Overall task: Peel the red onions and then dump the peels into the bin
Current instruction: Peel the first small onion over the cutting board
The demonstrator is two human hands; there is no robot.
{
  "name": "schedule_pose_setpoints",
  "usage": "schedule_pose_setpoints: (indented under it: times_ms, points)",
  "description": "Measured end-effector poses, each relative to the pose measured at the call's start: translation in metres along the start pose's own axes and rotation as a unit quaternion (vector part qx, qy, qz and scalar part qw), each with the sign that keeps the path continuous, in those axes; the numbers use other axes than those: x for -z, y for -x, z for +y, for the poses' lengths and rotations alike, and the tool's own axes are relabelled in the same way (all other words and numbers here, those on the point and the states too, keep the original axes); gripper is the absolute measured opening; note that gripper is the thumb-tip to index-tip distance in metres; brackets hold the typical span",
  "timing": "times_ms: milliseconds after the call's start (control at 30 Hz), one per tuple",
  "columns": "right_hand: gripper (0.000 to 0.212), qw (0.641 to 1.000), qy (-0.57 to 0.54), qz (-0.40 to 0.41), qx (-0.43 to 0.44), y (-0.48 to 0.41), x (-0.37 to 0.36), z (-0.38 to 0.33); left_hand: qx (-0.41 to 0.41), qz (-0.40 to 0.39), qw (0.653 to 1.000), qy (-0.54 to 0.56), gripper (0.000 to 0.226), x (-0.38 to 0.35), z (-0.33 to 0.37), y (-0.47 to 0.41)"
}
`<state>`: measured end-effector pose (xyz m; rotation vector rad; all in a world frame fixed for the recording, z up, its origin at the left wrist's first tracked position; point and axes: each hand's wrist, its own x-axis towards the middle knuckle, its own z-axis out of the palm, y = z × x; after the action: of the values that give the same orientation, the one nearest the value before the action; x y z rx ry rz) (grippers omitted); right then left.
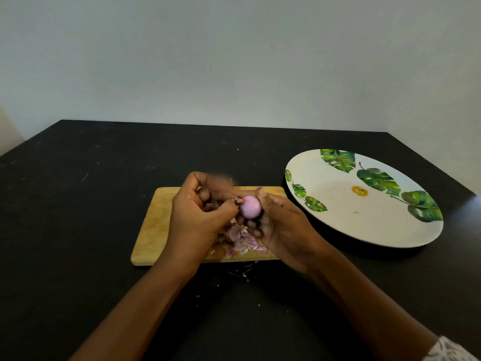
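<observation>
While right hand (281, 225) cups onion (250, 207), thumb on top, fingers curled beneath | left hand (200, 212), fingers curled tight, pinches onion's left tip | both hands over board (156, 225), forearms converging | peels (244, 242) heaped on board below onion | plate (364, 222) right of board.

A red onion being peeled over a board

The red onion (250, 206) is held by the right hand (279, 225); its skin is pinched by the left hand (200, 217) above peels (244, 241) on the cutting board (156, 225).
</observation>
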<state>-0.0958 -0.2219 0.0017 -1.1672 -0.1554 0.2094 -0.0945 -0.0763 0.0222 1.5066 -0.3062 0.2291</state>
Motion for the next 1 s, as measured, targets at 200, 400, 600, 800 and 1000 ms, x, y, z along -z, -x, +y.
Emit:
schedule_pose_setpoints:
  times_ms: [200,400,600,800,1000]
  points:
    - [0.034,0.997,-0.025,-0.027,-0.062,0.001,0.001,0.001,0.006,0.014,1.000,0.003,0.031,-0.001,0.000,0.002]
    - [0.034,0.979,-0.133,-0.136,-0.071,0.003,0.006,-0.001,0.002,0.034,0.999,-0.027,0.028,0.000,-0.001,0.001]
    - [0.062,0.980,-0.170,-0.101,-0.033,0.001,0.014,-0.003,-0.048,0.035,0.996,-0.068,0.015,0.000,0.002,0.001]
    - [0.038,0.994,-0.106,-0.025,0.005,-0.003,0.012,0.003,-0.080,0.045,0.989,-0.112,0.020,-0.001,0.002,0.002]
    - [0.058,0.996,-0.086,-0.009,0.005,-0.006,0.013,0.006,-0.070,0.022,0.995,-0.072,0.026,0.000,0.005,0.002]
